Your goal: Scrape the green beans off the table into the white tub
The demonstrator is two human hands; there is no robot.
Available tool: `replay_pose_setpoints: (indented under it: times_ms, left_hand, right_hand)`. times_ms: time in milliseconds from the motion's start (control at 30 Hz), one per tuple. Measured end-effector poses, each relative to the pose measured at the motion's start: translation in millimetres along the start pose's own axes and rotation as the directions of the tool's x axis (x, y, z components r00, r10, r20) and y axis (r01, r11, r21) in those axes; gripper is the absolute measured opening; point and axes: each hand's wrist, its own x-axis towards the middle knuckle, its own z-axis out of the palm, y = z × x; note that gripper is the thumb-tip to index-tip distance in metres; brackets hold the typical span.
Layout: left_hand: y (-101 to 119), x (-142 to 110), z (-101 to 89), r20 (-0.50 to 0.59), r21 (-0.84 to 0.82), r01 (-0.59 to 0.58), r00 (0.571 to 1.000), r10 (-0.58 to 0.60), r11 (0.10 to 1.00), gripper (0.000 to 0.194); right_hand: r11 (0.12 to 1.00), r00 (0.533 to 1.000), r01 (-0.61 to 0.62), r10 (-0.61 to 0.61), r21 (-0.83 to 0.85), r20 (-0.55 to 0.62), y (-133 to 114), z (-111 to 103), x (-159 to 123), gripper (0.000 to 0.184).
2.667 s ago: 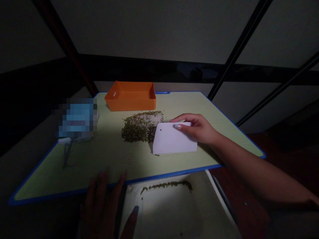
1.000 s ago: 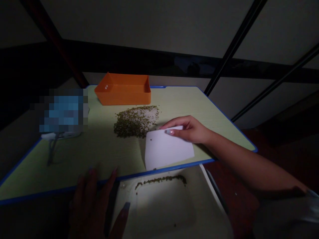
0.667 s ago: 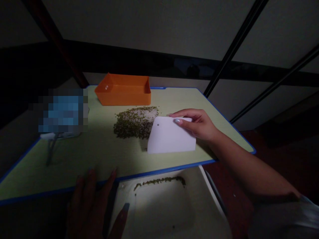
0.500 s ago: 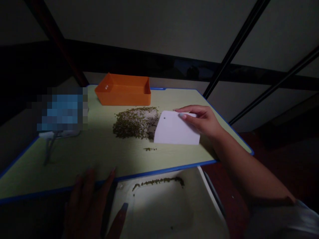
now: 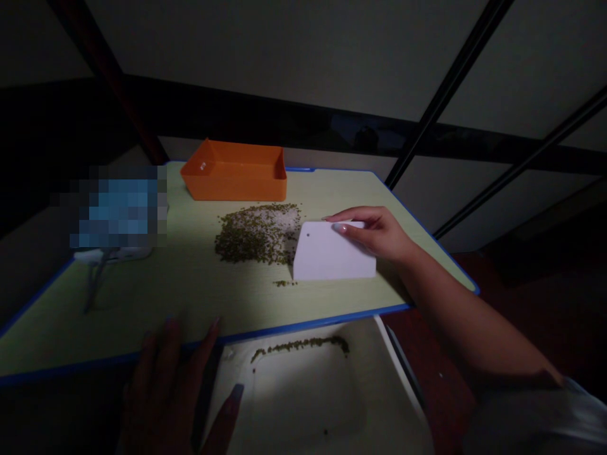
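Right hand (image 5: 374, 235) in a narrow pinch on a white plastic dough scraper (image 5: 327, 253), just at 3 o'clock from a heap of green mung beans (image 5: 251, 235) on a green cutting board (image 5: 341, 321). Left hand (image 5: 165, 392) open, holding nothing, by the board's 6 o'clock edge.

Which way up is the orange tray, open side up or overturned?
Open side up: the orange tray shows its inner walls and floor.

Left of the white bench scraper (image 5: 332, 251) in the right grip (image 5: 374, 232), a heap of green mung beans (image 5: 251, 235) stands in the way, the orange tray (image 5: 232, 175) beyond it. Bare green board (image 5: 346, 189) lies past the grip and nearer the person.
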Motion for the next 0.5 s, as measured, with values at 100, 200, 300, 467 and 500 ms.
replay_pose_setpoints:
  times_ms: [100, 200, 300, 467, 500]
  left_hand:
    - [-1.3, 0.4, 1.4, -0.005, -0.005, 0.002, 1.000, -0.002, 1.000, 0.071]
    - [-1.9, 0.1, 1.5, -0.003, -0.001, -0.003, 1.000, 0.003, 1.000, 0.072]
    - [-1.4, -0.5, 0.6, -0.007, -0.002, 0.004, 1.000, -0.004, 1.000, 0.072]
    - [-0.9, -0.8, -0.4, -0.012, -0.026, 0.022, 1.000, -0.022, 0.999, 0.070]
    - [-1.0, -0.8, -0.3, -0.009, -0.023, 0.021, 1.000, -0.021, 1.000, 0.070]
  right_hand:
    - [1.000, 0.999, -0.021, 0.021, -0.006, 0.024, 0.3, -0.4, -1.1, 0.026]
    - [0.999, 0.999, -0.030, 0.031, -0.028, 0.033, -0.2, -0.1, -2.1, 0.028]
    - [1.000, 1.000, -0.009, 0.009, -0.029, 0.014, -0.4, 0.8, -2.1, 0.027]
    - [0.999, 0.999, -0.028, 0.029, -0.026, 0.046, 0.1, 2.1, -1.5, 0.028]
    - [0.999, 0.999, -0.028, 0.029, -0.021, 0.046, 0.2, 2.2, -1.5, 0.027]
